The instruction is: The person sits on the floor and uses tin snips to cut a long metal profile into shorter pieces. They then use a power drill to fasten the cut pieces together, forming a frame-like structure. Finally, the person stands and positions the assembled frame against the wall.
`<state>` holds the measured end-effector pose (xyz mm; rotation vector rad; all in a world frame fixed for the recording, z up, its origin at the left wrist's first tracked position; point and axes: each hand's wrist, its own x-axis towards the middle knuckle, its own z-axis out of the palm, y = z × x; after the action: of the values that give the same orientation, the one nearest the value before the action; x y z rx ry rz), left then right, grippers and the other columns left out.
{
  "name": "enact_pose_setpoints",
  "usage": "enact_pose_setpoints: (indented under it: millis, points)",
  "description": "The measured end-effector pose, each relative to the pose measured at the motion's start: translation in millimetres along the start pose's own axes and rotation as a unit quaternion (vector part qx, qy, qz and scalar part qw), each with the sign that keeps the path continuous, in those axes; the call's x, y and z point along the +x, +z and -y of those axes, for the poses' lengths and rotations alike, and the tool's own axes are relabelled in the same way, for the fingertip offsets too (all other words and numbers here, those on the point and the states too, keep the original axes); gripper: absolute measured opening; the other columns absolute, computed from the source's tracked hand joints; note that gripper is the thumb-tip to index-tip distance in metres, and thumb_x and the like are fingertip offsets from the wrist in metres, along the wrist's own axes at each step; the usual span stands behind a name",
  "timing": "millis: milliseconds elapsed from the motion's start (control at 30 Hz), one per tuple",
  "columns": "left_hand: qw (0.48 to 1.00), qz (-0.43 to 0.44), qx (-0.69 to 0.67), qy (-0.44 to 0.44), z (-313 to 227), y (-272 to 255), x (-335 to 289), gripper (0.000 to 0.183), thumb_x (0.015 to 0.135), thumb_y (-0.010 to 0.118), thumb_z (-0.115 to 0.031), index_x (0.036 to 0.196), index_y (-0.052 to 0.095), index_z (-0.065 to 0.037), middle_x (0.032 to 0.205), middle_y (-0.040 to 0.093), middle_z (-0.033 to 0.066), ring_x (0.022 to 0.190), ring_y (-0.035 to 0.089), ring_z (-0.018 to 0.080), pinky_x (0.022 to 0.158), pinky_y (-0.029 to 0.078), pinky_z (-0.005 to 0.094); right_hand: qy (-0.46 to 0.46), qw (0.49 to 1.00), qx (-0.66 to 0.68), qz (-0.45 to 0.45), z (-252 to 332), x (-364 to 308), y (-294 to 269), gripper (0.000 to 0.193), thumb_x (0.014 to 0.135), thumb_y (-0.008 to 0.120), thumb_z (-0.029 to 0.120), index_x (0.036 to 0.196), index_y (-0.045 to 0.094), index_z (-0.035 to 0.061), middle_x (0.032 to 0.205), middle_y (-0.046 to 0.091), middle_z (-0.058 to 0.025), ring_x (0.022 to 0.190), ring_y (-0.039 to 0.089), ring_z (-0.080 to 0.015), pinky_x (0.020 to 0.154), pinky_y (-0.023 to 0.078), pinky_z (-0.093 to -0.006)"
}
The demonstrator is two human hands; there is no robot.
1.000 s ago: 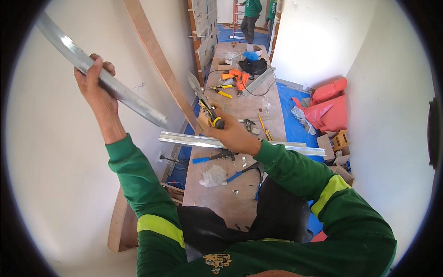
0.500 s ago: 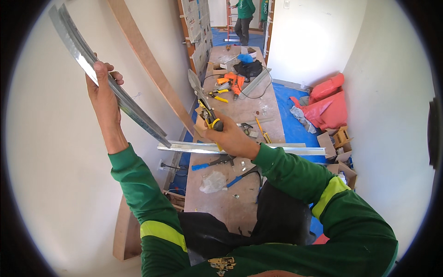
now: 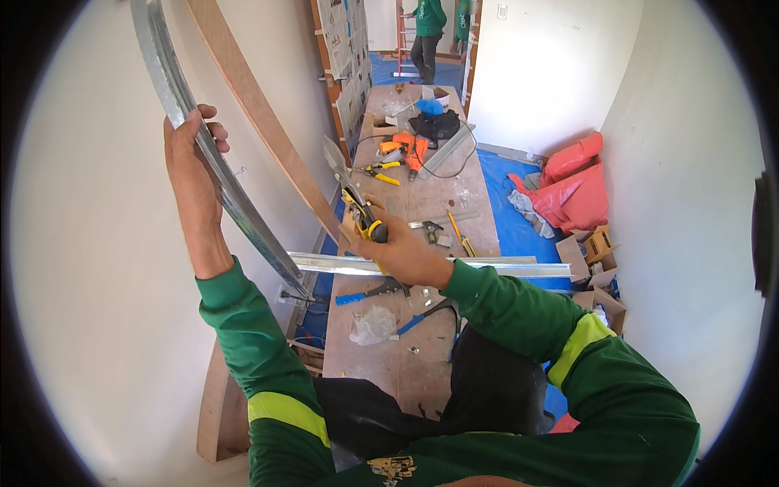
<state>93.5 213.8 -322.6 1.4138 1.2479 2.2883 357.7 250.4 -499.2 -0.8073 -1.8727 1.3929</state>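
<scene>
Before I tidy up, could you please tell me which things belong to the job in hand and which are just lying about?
In use: metal strip, in the left hand; snips, in the right hand.
Apparently just lying about: drill, pliers, plastic bag, red sheet.

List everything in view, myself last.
metal channel: 1, silver, left hand
snips: 1, yellow and black, right hand
plywood worktop: 1, brown, centre
other channels: at least 2, silver, across worktop
power drill: 1, orange, worktop, far
dark bundle: 1, black, behind drill
pliers: 1, yellow, beside drill
slim tool: 1, yellow, worktop
blue-handled tools: 2, worktop's near part
plastic bag: 1, clear, beside them
plank: 1, brown, left wall
floor sheeting: uncounted, blue, around worktop
crumpled sheeting: 1, red, right
cardboard boxes: several, brown, right
ladder: 1, red, far end
people: 2, green tops, far end
sleeves: 2, green, below
left hand: 1, bare, left
right hand: 1, bare, centre
</scene>
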Motion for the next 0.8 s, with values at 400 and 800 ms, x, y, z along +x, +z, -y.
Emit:
enact_pose_setpoints:
  millis: [400,800]
  points:
    - [0.999,-0.006,0.019,-0.033,6.4,-0.3,1.3,0.060,0.115,0.042,-0.060,0.109,0.070,-0.008,0.078,0.057,0.0017,0.078,0.053,0.0121,0.076,0.044,0.0291,0.022,1.000,-0.001,0.022,11.2,-5.5,1.5,0.083,0.096,0.076,0.030,0.161,0.046,-0.0122,0.112,0.069,-0.0151,0.096,0.064,-0.0182,0.086,0.054,-0.0332]
    - [0.990,0.022,0.137,0.004,16.3,-7.2,1.1,0.059,0.116,0.042,-0.057,0.125,0.064,-0.004,0.094,0.057,0.0035,0.077,0.053,0.0130,0.074,0.047,0.0305,-0.004,1.000,-0.009,0.012,-7.1,0.2,5.2,0.084,0.096,0.077,0.032,0.162,0.046,-0.0089,0.116,0.070,-0.0169,0.098,0.066,-0.0193,0.089,0.055,-0.0340]
